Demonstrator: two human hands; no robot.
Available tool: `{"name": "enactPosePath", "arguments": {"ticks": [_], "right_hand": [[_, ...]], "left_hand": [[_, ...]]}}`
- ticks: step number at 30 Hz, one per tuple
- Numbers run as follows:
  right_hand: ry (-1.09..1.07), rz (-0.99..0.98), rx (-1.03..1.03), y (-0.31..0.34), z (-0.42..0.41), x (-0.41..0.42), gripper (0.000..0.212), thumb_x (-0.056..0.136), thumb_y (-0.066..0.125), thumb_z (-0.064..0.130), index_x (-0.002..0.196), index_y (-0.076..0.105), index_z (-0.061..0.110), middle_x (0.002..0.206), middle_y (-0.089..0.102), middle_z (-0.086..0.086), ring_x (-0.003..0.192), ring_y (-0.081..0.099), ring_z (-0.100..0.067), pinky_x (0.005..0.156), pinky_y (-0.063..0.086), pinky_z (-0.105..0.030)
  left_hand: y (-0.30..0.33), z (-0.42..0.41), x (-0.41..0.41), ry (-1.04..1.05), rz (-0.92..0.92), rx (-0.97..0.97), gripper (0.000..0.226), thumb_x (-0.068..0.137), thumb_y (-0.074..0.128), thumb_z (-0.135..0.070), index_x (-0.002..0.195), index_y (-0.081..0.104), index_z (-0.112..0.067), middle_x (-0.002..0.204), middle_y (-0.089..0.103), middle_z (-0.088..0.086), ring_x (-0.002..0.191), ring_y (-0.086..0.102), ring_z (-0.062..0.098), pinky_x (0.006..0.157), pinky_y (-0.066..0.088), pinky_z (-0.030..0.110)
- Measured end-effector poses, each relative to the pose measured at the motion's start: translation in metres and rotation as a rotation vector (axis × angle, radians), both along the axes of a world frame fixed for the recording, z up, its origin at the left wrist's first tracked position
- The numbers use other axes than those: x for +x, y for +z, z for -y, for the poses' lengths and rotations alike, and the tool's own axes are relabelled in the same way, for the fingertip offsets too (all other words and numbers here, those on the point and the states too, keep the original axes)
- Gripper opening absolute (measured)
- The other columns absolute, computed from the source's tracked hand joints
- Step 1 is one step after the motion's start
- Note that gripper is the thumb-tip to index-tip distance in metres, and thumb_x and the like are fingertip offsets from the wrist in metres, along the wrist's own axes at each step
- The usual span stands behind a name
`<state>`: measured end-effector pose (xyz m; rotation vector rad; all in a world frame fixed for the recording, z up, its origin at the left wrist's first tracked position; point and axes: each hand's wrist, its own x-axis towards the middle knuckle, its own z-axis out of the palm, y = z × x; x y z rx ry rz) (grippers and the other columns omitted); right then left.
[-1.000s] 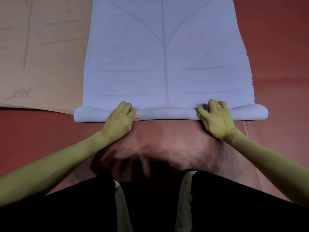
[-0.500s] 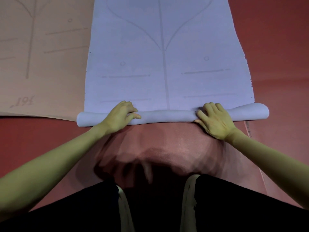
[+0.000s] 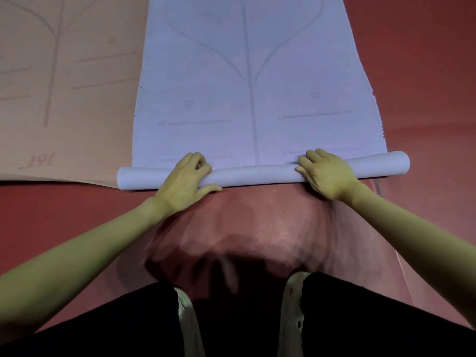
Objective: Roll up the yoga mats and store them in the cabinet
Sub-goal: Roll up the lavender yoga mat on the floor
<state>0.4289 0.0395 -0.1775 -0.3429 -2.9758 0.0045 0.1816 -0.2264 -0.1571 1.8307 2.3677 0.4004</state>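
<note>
The pale lavender foam yoga mat (image 3: 247, 81) lay on the red floor (image 3: 425, 73), its near end wound into a slim roll (image 3: 257, 173). Compared with a second before, that roll had become rounder, tighter and had travelled a little farther up the mat. The left hand (image 3: 186, 182) curled over the roll left of centre, thumb along its near side; the right hand (image 3: 325, 173) curled over it right of centre. Most of the mat was still flat, so rolling had barely begun. A beige printed mat (image 3: 64, 86) lay unrolled just beside it; no cabinet showed.
</note>
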Motion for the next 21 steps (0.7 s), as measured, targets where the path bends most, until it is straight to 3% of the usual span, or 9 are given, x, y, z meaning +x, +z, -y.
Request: {"name": "enactPosePath", "arguments": {"ticks": [3,6,8,10,14,16,18,21], "right_hand": [[-0.074,0.022,-0.031,0.004,-0.001,-0.006,0.046,0.100,0.025,0.038,0.085,0.058,0.009,0.074,0.054,-0.012,0.065,0.053,-0.033,0.057,0.044,-0.038],[-0.183,-0.004,0.065,0.003,0.006,-0.011,0.043,0.099,0.029,0.034,0.080,0.058,0.008,0.073,0.050,-0.015,0.066,0.047,-0.031,0.061,0.033,-0.037],[-0.299,-0.026,0.096,0.002,0.015,-0.017,0.038,0.098,0.032,0.029,0.076,0.055,0.008,0.076,0.046,-0.016,0.069,0.044,-0.030,0.063,0.026,-0.036],[-0.376,-0.047,0.111,0.003,0.020,-0.023,0.035,0.097,0.033,0.027,0.075,0.053,0.007,0.076,0.047,-0.017,0.069,0.046,-0.031,0.062,0.029,-0.037],[-0.256,-0.086,0.130,0.004,0.011,-0.018,0.033,0.098,0.035,0.035,0.085,0.048,0.008,0.080,0.049,-0.013,0.070,0.046,-0.031,0.063,0.035,-0.040],[-0.166,-0.108,0.130,0.003,0.007,-0.015,0.036,0.096,0.038,0.042,0.086,0.047,0.008,0.080,0.049,-0.012,0.071,0.045,-0.030,0.062,0.034,-0.040],[-0.152,-0.133,0.130,0.000,0.004,-0.020,0.035,0.096,0.038,0.039,0.084,0.050,0.008,0.076,0.050,-0.011,0.067,0.047,-0.031,0.058,0.036,-0.038],[-0.151,-0.093,0.097,0.004,0.000,-0.031,0.033,0.094,0.038,0.029,0.074,0.055,0.009,0.066,0.050,-0.009,0.058,0.050,-0.031,0.049,0.037,-0.035]], "left_hand": [[-0.005,-0.004,0.000,0.016,-0.115,0.014,0.055,0.093,0.039,-0.055,0.085,0.061,-0.005,0.084,0.051,0.008,0.075,0.047,0.026,0.073,0.039,0.032],[-0.008,-0.012,-0.001,0.033,-0.191,0.002,0.053,0.092,0.039,-0.049,0.077,0.061,-0.004,0.075,0.053,0.011,0.068,0.051,0.029,0.064,0.043,0.037],[-0.007,-0.018,-0.007,0.041,-0.115,-0.014,0.056,0.090,0.039,-0.053,0.078,0.063,-0.004,0.075,0.054,0.010,0.070,0.054,0.030,0.061,0.043,0.037],[-0.003,-0.023,-0.017,0.075,0.016,-0.074,0.066,0.086,0.032,-0.061,0.082,0.066,-0.005,0.079,0.055,0.009,0.076,0.054,0.029,0.065,0.038,0.032],[0.003,-0.033,-0.027,0.162,0.207,-0.189,0.082,0.072,0.025,-0.075,0.086,0.066,-0.006,0.087,0.060,0.005,0.084,0.054,0.024,0.069,0.035,0.032],[0.002,-0.038,-0.031,0.198,0.279,-0.240,0.074,0.075,0.037,-0.074,0.088,0.068,-0.008,0.090,0.064,0.004,0.086,0.055,0.024,0.072,0.039,0.033],[0.000,-0.041,-0.033,0.247,0.359,-0.267,0.049,0.085,0.057,-0.059,0.088,0.067,-0.011,0.089,0.064,0.000,0.087,0.055,0.021,0.075,0.040,0.032],[0.001,-0.039,-0.034,0.294,0.473,-0.128,0.031,0.082,0.073,-0.039,0.096,0.061,-0.014,0.087,0.055,-0.004,0.084,0.052,0.016,0.078,0.042,0.029]]}}
